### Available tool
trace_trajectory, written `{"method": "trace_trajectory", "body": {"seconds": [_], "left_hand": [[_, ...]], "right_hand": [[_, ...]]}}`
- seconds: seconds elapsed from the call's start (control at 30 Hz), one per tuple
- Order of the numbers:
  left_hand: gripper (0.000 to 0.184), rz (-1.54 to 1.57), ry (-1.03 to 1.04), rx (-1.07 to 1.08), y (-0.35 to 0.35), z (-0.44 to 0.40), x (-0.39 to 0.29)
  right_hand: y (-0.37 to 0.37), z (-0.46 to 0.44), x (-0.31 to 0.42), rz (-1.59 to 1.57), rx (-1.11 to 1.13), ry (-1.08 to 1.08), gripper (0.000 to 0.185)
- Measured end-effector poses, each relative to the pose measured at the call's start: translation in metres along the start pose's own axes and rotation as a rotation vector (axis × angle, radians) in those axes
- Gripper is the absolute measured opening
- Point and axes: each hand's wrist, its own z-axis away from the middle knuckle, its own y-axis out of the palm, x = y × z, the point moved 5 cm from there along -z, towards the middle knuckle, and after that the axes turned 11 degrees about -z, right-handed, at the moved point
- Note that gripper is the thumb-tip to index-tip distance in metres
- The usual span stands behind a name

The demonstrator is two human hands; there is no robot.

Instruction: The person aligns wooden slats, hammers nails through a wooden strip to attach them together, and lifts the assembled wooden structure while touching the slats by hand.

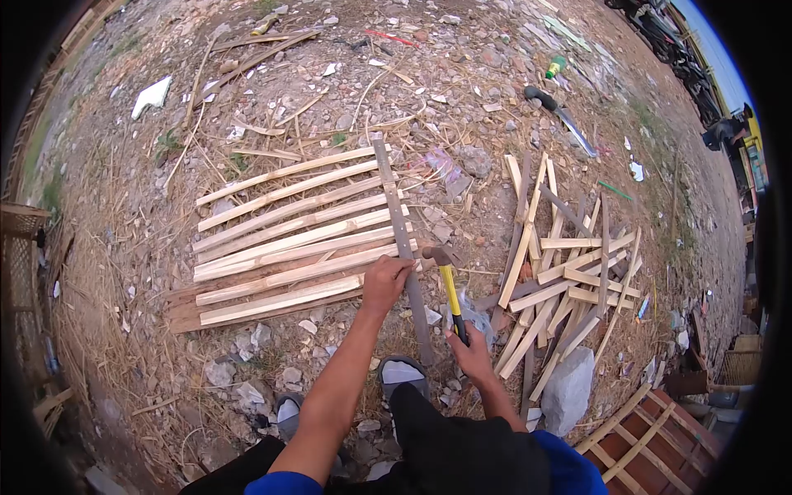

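My right hand (472,353) is wrapped round the black grip of a claw hammer (450,289) with a yellow shaft. The hammer's head is raised just right of a dark wooden strip (396,202). That strip lies across the right ends of several pale wooden slats (301,221), set side by side on the ground. At the strip, near the lowest slats, my left hand (386,283) has its fingers pinched together. Anything small between those fingertips is too hidden to make out. A brown board (183,312) shows beneath the lower slats.
A loose pile of wooden slats (569,280) lies to the right, beside a large pale stone (568,392). Farther off are a black-handled machete (569,128) and a green bottle (555,66). A slatted wooden frame (631,441) is at lower right. Rubble covers the ground.
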Motion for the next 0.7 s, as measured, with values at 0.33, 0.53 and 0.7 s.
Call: {"method": "trace_trajectory", "body": {"seconds": [0.33,0.53,0.7], "left_hand": [[0.016,-0.018,0.008,-0.001,0.003,0.0,0.005],[0.045,0.039,-0.019,-0.045,0.005,0.001,0.006],[0.048,0.06,-0.052,-0.038,0.005,0.002,0.008]], "right_hand": [[0.006,0.004,0.012,0.019,-0.039,-0.039,0.021],[0.006,0.004,0.03,0.159,-0.048,-0.064,0.023],[0.011,0.009,0.034,0.206,0.026,-0.04,0.025]]}}
